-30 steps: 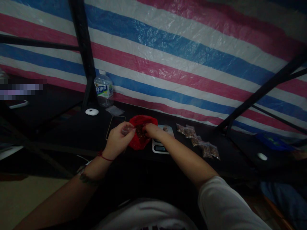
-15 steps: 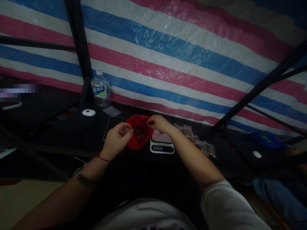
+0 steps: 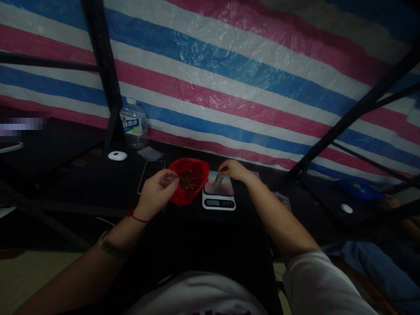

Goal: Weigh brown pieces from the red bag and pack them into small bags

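A red plastic bag point(image 3: 193, 175) lies open on the dark table point(image 3: 98, 183), with dark brownish bits point(image 3: 187, 179) inside it. My left hand point(image 3: 154, 192) is closed on a small clear bag point(image 3: 167, 179) at the red bag's left edge. To the right stands a small white digital scale point(image 3: 218, 192). My right hand point(image 3: 233, 169) hovers over the scale's plate, fingers pinched on something small point(image 3: 219, 178) that I cannot make out.
A phone point(image 3: 150, 174) lies left of the red bag. A water bottle point(image 3: 133, 124), a white round object point(image 3: 117, 155) and a clear packet point(image 3: 150, 153) sit behind it. Black frame posts point(image 3: 100, 74) rise before the striped tarp point(image 3: 229, 78). Another white object point(image 3: 346, 208) lies far right.
My right hand left the red bag and moved right, over the scale. My left hand has stayed at the red bag with the small clear bag. The view has shifted slightly.
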Tool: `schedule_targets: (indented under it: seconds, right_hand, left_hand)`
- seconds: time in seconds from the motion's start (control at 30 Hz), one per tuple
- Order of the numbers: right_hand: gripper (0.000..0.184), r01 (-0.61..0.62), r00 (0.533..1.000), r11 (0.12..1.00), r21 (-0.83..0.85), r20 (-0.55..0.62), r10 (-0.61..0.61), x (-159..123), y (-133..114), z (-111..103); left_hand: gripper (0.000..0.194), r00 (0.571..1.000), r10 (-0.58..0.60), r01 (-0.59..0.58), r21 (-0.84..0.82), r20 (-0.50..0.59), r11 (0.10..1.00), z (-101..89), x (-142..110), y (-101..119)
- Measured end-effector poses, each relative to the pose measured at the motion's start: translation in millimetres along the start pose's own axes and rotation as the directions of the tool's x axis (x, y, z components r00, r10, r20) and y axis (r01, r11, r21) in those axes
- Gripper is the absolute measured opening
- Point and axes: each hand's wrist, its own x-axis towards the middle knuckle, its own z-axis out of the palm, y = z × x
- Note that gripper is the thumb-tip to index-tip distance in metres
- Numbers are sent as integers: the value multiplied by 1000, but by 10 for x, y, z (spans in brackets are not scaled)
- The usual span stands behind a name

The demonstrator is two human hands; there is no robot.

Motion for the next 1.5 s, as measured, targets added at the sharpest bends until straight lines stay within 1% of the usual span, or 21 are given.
schedule_targets:
  seconds: [0.2, 0.4, 0.5, 0.6, 0.77, 0.9, 0.97, 1.03, 1.13, 1.27, 1.33, 1.4, 1.5]
  right_hand:
    - [21, 36, 999, 998, -52, 20, -35, -5, -54, 0]
    - [23, 37, 999, 995, -90, 21, -36, -4, -48, 9]
    - [22, 52, 999, 991, -120, -2, -52, 21, -50, 11]
    - [19, 46, 997, 989, -139, -50, -54, 35, -66, 11]
    - [14, 24, 996, 995, -93, -87, -32, 60, -65, -18]
    - [21, -2, 989, 996, -92, -149, -12, 247, 25, -27]
    - [23, -16, 995, 995, -102, -102, 6, 413, 87, 5]
    - [26, -20, 1000, 994, -107, -12, 19, 604, 136, 62]
    - [31, 21, 994, 993, -116, 110, -8, 895, 156, 173]
    - [37, 78, 974, 986, -145, 224, -44, 1219, 105, 321]
    - [33, 113, 953, 980, -162, 298, -60, 1336, 78, 387]
    - [29, 144, 935, 972, -186, 348, -71, 1417, 62, 447]
    - [27, 165, 929, 964, -210, 361, -81, 1478, 60, 513]
  left_hand:
    - [22, 1000, -5, 5, -40, 1, 999, 15, 5, -37]
    - [21, 1000, -4, 4, -50, 0, 999, 26, 8, -44]
    - [22, 1000, -4, 3, -30, -11, 1000, 22, 6, -40]
    - [23, 1000, -6, 6, -43, -9, 999, 18, 6, -47]
    - [25, 1000, -26, 26, -48, 5, 998, -11, 6, -41]
    - [25, 999, -40, 41, -41, 29, 998, -53, -5, 22]
    - [26, 998, -43, 45, -27, 48, 999, -64, -14, 58]
    - [26, 996, -45, 45, -4, 72, 999, -66, -22, 85]
    - [27, 995, -38, 38, 1, 92, 999, -62, -27, 101]
    - [25, 992, -48, 49, -2, 120, 999, -54, -13, 72]
    - [24, 988, -59, 61, -11, 141, 998, -45, 4, 41]
    - [24, 984, -65, 70, -24, 165, 997, -34, 23, 9]
    - [24, 982, -74, 79, -21, 173, 997, -21, 44, -26]
